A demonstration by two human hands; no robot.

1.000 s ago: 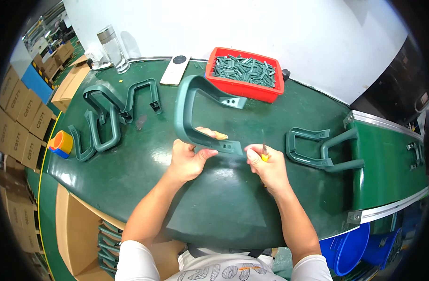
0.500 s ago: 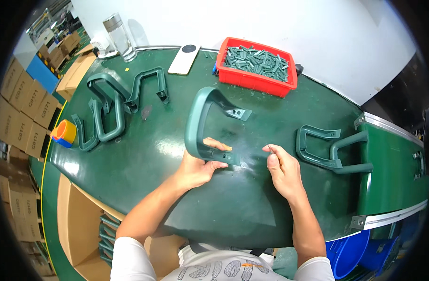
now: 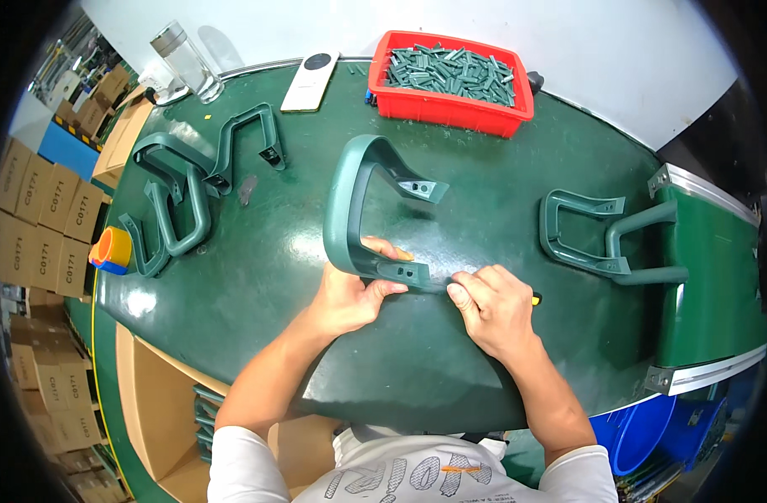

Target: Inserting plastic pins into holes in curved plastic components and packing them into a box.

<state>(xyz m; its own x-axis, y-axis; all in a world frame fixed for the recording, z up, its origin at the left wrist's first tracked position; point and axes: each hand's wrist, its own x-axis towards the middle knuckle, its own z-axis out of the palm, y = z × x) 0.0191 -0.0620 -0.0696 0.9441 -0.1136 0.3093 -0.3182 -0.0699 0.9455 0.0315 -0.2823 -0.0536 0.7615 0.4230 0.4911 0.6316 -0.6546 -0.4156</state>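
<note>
My left hand (image 3: 350, 295) is closed around the lower arm of a green U-shaped plastic handle (image 3: 343, 205), its open side facing right. Small holes show near both ends of the handle. My right hand (image 3: 494, 308) is closed on a slim tool (image 3: 537, 299) whose black and yellow end sticks out on the right; the fist hides most of it. The right thumb and fingertips are close to the tip of the handle's lower arm. Whether the tool touches the plastic I cannot tell.
Several similar handles (image 3: 201, 210) lie at the left, two more (image 3: 580, 267) at the right beside a green conveyor (image 3: 714, 268). At the back stand a red bin (image 3: 450, 113) of small green pieces, a phone (image 3: 310, 82) and a glass bottle (image 3: 186, 63). A tape roll (image 3: 113, 247) sits far left.
My right hand has turned and moved in toward the end of the handle's lower arm, and the tool's yellow and black end now shows. The left hand keeps its hold.
</note>
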